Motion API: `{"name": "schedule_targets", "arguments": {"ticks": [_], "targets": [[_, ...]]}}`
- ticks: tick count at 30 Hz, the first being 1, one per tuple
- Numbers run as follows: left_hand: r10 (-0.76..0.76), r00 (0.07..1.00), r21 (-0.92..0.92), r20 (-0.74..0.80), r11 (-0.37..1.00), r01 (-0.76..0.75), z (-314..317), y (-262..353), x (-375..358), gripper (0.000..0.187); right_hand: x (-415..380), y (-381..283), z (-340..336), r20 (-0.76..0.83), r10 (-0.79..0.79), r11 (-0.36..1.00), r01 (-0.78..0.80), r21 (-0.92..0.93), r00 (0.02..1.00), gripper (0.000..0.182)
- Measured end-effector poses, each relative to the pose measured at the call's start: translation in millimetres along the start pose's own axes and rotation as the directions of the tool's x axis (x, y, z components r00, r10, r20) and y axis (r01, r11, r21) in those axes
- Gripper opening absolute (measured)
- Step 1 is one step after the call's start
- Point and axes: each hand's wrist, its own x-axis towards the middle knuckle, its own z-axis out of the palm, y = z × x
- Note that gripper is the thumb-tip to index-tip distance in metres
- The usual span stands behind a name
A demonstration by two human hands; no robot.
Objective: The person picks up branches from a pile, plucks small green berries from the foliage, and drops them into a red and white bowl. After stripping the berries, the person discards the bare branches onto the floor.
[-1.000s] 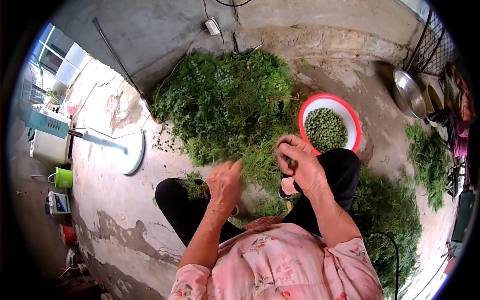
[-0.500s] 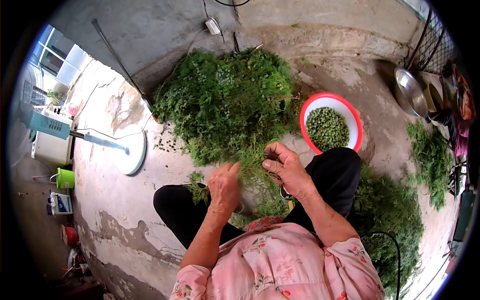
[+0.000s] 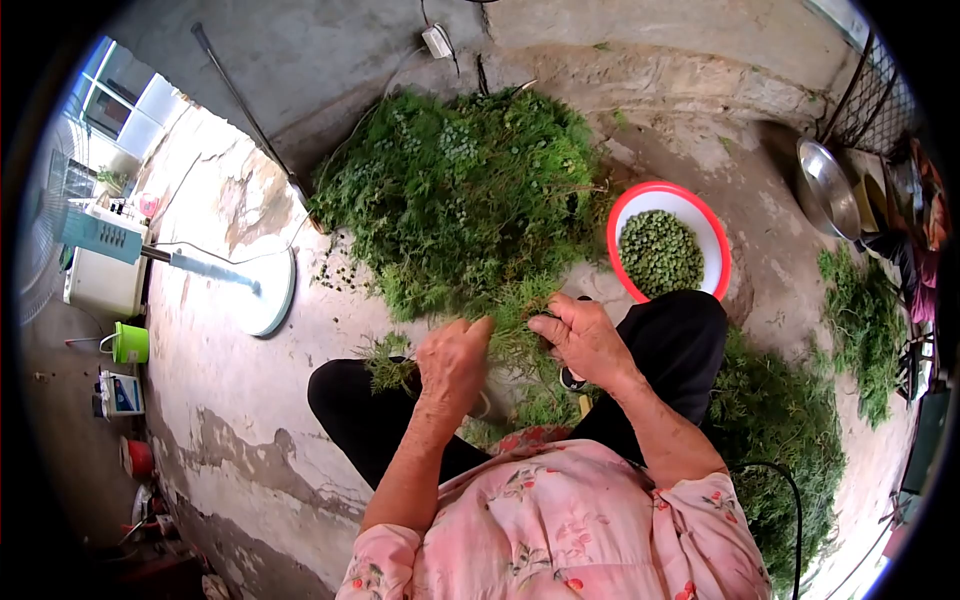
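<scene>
Between my knees, my left hand [image 3: 454, 365] is closed on a leafy green sprig [image 3: 385, 362], whose foliage sticks out past the hand to the left. My right hand [image 3: 585, 342] pinches another green sprig [image 3: 522, 325] between thumb and fingers. Just beyond both hands lies a big heap of green branches [image 3: 460, 190] with pale berries among the leaves. Right of the heap, near my right knee, a white basin with a red rim [image 3: 722, 232] holds many small green berries [image 3: 660, 252].
A fan base [image 3: 270, 290] stands at the left, with a green bucket [image 3: 130, 343] farther left. More cut greenery [image 3: 780, 430] lies to the right of my leg. A metal bowl [image 3: 828, 190] leans at the upper right. Loose berries [image 3: 335, 270] dot the floor beside the heap.
My right hand has closed its fingers more around its sprig and dipped slightly. My left hand stays near the same place, with its sprig showing a little more. The view has shifted slightly.
</scene>
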Motion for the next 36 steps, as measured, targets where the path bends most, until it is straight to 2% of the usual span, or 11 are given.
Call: {"name": "schedule_targets", "arguments": {"ticks": [5,7,10,14,15,18,25,31,34,35,36], "targets": [[-0.042,0.999,0.113,-0.03,0.993,0.045,5.0,-11.0,0.9,0.008,-0.8,3.4,-25.9,-0.329,-0.281,0.913,0.146,-0.38,0.902,0.015],[-0.146,0.988,-0.078,-0.056,0.987,0.142,10.5,-25.1,-2.8,0.011,3.1,7.5,-58.8,-0.326,0.338,0.941,-0.305,0.148,0.883,0.012],[-0.248,0.968,-0.392,-0.038,0.895,0.214,24.9,-51.8,-9.3,0.015,17.2,59.0,-97.6,-0.305,0.461,0.668,-0.099,0.738,0.834,0.013],[-0.639,0.649,-0.861,0.412,-0.039,0.507,13.6,-38.1,5.7,0.023,41.9,141.7,-157.0,-0.397,0.707,0.306,0.253,0.918,0.585,0.015],[-0.621,0.639,-0.872,0.454,-0.164,0.461,10.7,-37.0,6.6,0.023,43.3,152.2,-167.2,-0.444,0.706,0.261,0.38,0.888,0.552,0.017],[-0.533,0.623,-0.818,0.572,-0.426,0.387,8.3,-43.2,5.0,0.027,18.0,130.9,-176.3,-0.736,0.104,0.991,-0.011,0.13,0.669,0.023],[-0.429,0.656,-0.703,0.621,-0.675,0.225,7.6,-47.0,8.1,0.044,3.6,129.5,-206.3,-0.773,0.031,0.872,-0.396,-0.289,0.634,0.064],[-0.492,0.601,-0.705,0.63,-0.686,0.178,27.0,-66.9,1.9,0.056,11.5,121.7,-219.2,-0.694,0.192,0.459,-0.689,-0.561,0.694,0.057],[-0.502,0.556,-0.657,0.662,-0.747,0.107,24.7,-61.3,4.1,0.055,20.3,113.6,-194.0,-0.634,-0.027,0.601,-0.494,-0.628,0.772,0.029],[-0.499,0.555,-0.651,0.666,-0.751,0.106,23.3,-59.7,5.4,0.054,31.3,116.3,-184.4,-0.71,0.16,0.987,-0.107,0.119,0.686,0.028],[-0.495,0.553,-0.646,0.67,-0.756,0.106,22.7,-58.2,6.1,0.054,41.7,117.6,-173.0,-0.613,0.358,0.53,0.387,0.755,0.705,0.027]]}}
